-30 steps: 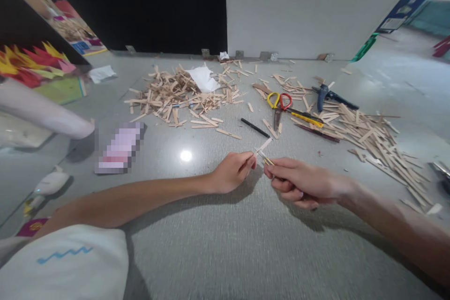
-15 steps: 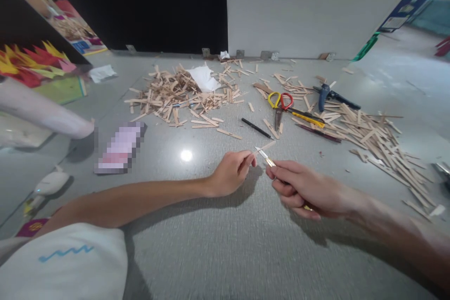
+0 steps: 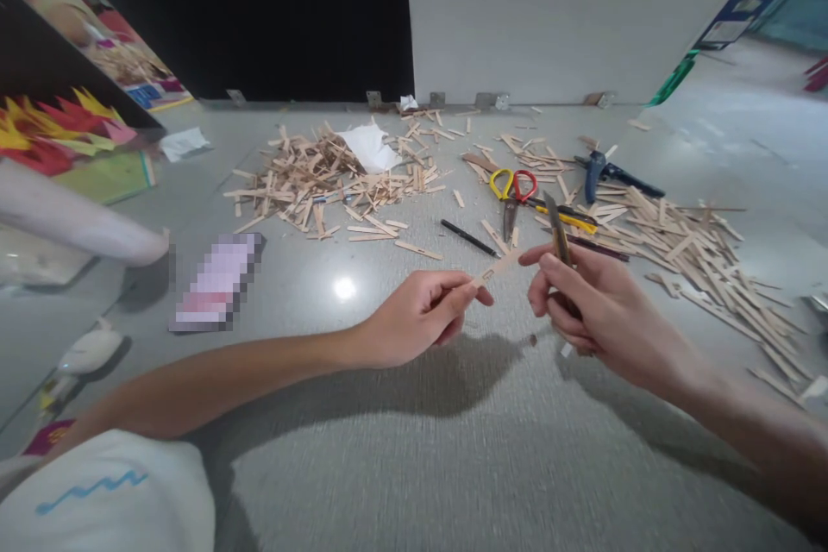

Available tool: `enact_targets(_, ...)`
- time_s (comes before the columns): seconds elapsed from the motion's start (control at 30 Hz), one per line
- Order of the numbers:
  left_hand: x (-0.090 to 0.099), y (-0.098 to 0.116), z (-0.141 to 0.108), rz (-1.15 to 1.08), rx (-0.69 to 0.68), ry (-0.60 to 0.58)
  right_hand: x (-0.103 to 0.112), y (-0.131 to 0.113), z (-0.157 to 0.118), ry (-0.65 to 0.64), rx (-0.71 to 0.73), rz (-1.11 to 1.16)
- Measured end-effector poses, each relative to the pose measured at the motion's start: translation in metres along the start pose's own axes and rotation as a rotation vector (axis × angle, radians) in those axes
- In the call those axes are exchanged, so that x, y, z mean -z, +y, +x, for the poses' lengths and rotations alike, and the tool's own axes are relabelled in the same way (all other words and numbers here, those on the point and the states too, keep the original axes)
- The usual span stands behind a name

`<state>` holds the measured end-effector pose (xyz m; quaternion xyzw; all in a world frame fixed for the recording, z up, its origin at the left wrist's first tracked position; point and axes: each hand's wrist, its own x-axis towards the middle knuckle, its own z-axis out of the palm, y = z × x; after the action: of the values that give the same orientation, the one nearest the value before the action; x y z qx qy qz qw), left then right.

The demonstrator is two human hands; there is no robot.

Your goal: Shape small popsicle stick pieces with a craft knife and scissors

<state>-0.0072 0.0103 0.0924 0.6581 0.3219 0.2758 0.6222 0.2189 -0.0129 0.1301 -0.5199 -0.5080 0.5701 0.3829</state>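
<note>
Between the thumb and fingers of my left hand (image 3: 423, 317) is a flat wooden stick (image 3: 497, 271) with a small marked rectangle on it. My right hand (image 3: 599, 310) is closed around a utility knife (image 3: 557, 235), its blade pointing up and away from the stick. The right index finger reaches out to the stick's far end; whether it touches I cannot tell. Just beyond the stick lies a black pen (image 3: 469, 237). Scissors (image 3: 511, 200) with one yellow and one red handle loop rest behind it.
Wooden sticks form a heap (image 3: 323, 181) at centre left and a spread pile (image 3: 705, 263) at right. A blue clamp-like tool (image 3: 599, 172) lies by the right pile. A phone (image 3: 216, 280) is at left, under a pale tube (image 3: 84, 211). Black and white panels (image 3: 536, 17) stand behind.
The knife has come away from the stick and turned upright in my right hand. My left hand has rolled, so the stick's flat face and its mark now show.
</note>
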Motion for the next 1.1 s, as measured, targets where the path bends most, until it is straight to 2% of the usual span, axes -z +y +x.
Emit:
enact_targets(0.1, 0.002, 0.019, -0.009, -0.032, 0.024, -0.087, -0.002, 0.000, -0.005, -0.044, 0.064, 0.029)
enact_targets(0.27, 0.001, 0.034, -0.020, -0.080, 0.027, -0.069, -0.007, -0.001, -0.017, -0.069, 0.107, 0.076)
enact_targets(0.43, -0.001, 0.039, -0.026, -0.118, 0.030, -0.021, -0.011, -0.005, -0.024, -0.079, 0.123, 0.080)
enact_targets(0.9, 0.000, 0.042, -0.030, -0.143, 0.044, -0.031, -0.012, -0.007, -0.030, -0.075, 0.118, 0.028)
enact_targets(1.0, 0.000, 0.043, -0.030, -0.066, 0.040, -0.041, -0.013, -0.007, -0.029, -0.077, 0.121, 0.010)
enact_targets(1.1, 0.001, 0.043, -0.029, 0.107, 0.026, -0.086, -0.014, -0.006, -0.029, -0.042, 0.118, -0.021)
